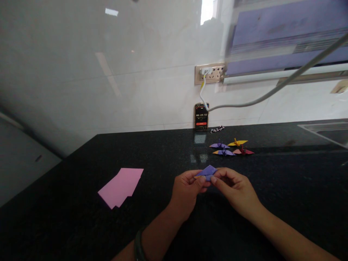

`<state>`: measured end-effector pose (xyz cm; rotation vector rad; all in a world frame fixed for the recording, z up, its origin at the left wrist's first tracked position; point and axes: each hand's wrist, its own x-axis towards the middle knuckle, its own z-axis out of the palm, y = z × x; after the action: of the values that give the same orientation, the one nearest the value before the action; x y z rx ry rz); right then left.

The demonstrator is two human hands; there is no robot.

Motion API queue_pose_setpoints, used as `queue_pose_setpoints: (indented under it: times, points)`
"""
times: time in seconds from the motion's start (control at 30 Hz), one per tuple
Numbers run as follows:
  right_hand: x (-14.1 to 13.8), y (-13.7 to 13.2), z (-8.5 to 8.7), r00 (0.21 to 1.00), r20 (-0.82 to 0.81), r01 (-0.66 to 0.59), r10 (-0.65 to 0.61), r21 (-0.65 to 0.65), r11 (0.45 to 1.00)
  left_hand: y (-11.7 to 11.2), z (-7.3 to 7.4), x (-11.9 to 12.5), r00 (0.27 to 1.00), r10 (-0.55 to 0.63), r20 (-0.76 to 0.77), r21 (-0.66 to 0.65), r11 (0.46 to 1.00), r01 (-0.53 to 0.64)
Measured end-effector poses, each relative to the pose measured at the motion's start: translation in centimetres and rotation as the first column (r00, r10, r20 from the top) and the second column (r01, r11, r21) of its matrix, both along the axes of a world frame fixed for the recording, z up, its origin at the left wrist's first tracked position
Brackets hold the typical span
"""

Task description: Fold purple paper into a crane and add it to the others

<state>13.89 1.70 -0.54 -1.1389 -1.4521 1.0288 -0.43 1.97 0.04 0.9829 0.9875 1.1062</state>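
Note:
A small folded purple paper piece (207, 171) is pinched between both hands just above the black countertop (81, 224). My left hand (187, 191) grips its left side with thumb and fingers closed. My right hand (234, 190) holds the right side, fingers curled round it. Beyond the hands, several finished paper cranes (231, 148) in purple, yellow and red rest on the counter.
Pink paper sheets (121, 186) lie to the left on the counter. A phone (201, 116) showing a timer leans against the white wall, its cable running to a wall socket (210, 73). A small beaded thing (217, 129) lies beside the phone. A sink edge (326, 130) shows far right.

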Motion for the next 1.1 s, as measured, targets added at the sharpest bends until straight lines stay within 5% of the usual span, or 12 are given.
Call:
queue_pose_setpoints:
  times: [0.93,1.1]
  points:
    - [0.0,0.4,-0.4,0.999,0.003,-0.041,0.041,0.001,0.999,0.2,-0.3,0.2,0.994,0.065,-0.087,0.039,0.997,-0.062]
    - [0.1,0.5,-1.0,1.000,-0.004,0.029,-0.029,0.022,0.999,0.4,-0.3,-0.1,0.992,0.035,-0.124,0.047,0.998,-0.030]
